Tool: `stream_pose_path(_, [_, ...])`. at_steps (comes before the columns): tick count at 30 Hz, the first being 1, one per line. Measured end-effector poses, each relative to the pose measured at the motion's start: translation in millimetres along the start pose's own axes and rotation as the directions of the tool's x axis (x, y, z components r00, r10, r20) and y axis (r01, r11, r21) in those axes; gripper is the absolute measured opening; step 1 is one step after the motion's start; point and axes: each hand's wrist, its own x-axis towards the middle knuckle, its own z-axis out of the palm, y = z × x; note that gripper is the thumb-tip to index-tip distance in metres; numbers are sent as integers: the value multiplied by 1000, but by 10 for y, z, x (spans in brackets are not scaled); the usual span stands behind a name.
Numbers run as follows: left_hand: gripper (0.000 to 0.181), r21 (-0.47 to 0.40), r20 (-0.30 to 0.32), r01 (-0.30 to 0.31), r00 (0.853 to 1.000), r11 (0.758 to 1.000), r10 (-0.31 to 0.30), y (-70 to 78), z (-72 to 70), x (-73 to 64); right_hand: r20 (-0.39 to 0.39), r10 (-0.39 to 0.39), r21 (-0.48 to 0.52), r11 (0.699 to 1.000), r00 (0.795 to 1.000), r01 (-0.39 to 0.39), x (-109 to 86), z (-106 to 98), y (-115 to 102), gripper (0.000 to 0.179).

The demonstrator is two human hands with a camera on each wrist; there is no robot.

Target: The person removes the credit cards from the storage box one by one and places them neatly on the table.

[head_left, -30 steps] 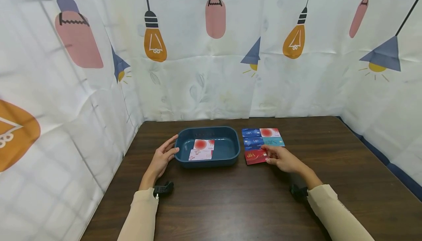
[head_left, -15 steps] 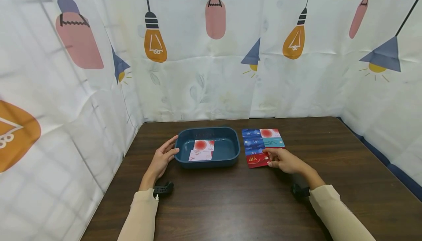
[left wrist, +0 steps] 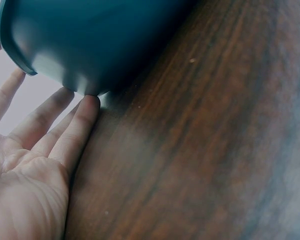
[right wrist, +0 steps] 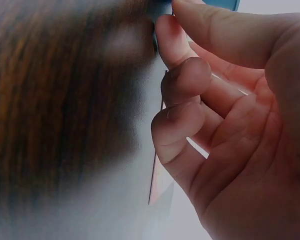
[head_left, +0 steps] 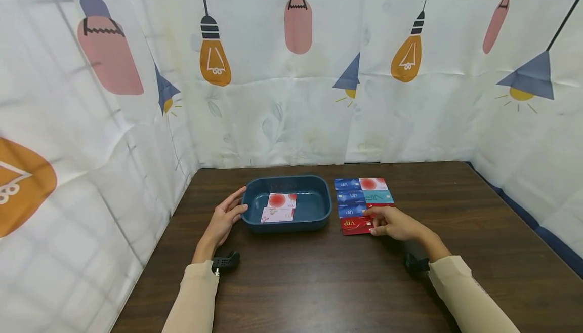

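Note:
My left hand (head_left: pixel 224 220) rests against the left end of a dark blue plastic tray (head_left: pixel 286 227), fingers extended; in the left wrist view, fingertips (left wrist: pixel 91 101) touch its outer wall. Inside lie a white card with a red circle (head_left: pixel 277 200) and a pink-patterned white card (head_left: pixel 277 215). To the right, my right hand (head_left: pixel 395 223) pinches the right edge of a red VIP card (head_left: pixel 352 226) between thumb and fingers. Above this card lie overlapping blue cards (head_left: pixel 349 197), a white card with a red circle (head_left: pixel 372 184) and a teal card (head_left: pixel 379 196). Another red card is partly hidden by my fingers.
Everything lies on a dark brown wooden table (head_left: pixel 300 282). A white curtain (head_left: pixel 291 115) printed with lamps hangs behind the table and along both sides. Each wrist wears a dark band, the left band (head_left: pixel 226 261) close to the table.
The red VIP card has slid toward me in my right hand, uncovering more of the blue card above it. My left hand and the tray stay in place.

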Motion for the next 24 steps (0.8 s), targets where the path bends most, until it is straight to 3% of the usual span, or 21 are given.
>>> stream_pose_path(13, [59,-3,-2,8,1000,1000,-8,5,0,12,20,0,21,1000,1000,-1,-26,-47,-12,52])
stream_pose_path(24, [61,-19,0,3,1000,1000,-3,1,-3,12,92,-27,63,998,995,22,-29,-32,-18,51])
